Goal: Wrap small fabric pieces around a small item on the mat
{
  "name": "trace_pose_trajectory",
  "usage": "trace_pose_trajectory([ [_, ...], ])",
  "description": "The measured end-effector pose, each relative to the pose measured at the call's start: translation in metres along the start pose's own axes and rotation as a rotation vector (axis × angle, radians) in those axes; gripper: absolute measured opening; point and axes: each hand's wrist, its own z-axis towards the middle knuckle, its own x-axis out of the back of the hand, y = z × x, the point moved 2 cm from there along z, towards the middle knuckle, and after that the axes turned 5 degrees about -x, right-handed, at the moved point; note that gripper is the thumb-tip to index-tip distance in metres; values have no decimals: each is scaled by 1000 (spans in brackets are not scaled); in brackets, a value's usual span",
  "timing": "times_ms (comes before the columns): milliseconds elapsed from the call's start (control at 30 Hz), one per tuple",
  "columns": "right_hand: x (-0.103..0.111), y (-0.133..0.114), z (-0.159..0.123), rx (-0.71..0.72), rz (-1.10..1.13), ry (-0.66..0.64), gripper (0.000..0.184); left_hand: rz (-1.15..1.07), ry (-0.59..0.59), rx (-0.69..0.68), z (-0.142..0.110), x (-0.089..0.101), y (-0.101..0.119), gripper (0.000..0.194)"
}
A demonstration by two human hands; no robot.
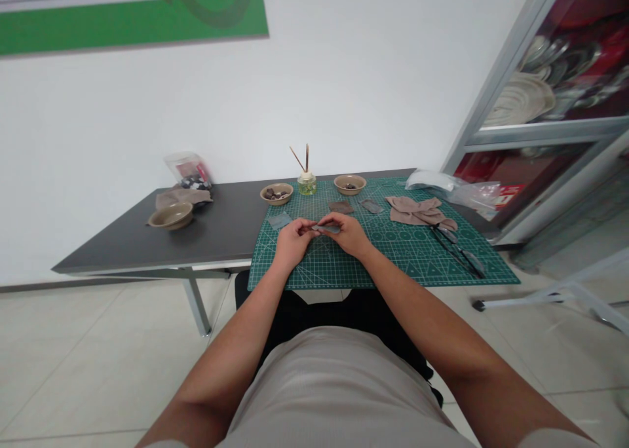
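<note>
Over the green cutting mat [388,264], my two hands meet at the fingertips. My right hand [348,233] is closed, pinching a small grey flat piece [331,228] that looks like sandpaper. Thumb and fingers of my left hand [295,238] are pressed together against the right fingertips; whatever they hold is too small to name. A pale blue-grey sheet [280,221] lies just left of my left hand. Beyond my right hand are a brown flat piece [341,207] and a grey flat piece [372,205].
At the back stand a bowl of dark pieces [276,194], a reed diffuser [307,183] and another bowl [350,185]. Brown cloth [415,211], glasses [457,251] and a plastic bag [457,189] lie right. A tan bowl [171,217] and clear bag [189,171] are left.
</note>
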Motion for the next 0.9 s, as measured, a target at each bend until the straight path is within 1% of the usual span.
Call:
trace_pose_trajectory([
  [333, 0, 2, 0, -39, 17, -8, 18, 9, -11, -14, 0, 0, 1, 18],
  [600, 1, -1, 0, -43, 30, -5, 17, 5, -16, -20, -1, 0, -1, 19],
  [900, 0, 0, 0, -56, 54, -6, 17, 38, -19, -14, 0, 0, 1, 18],
])
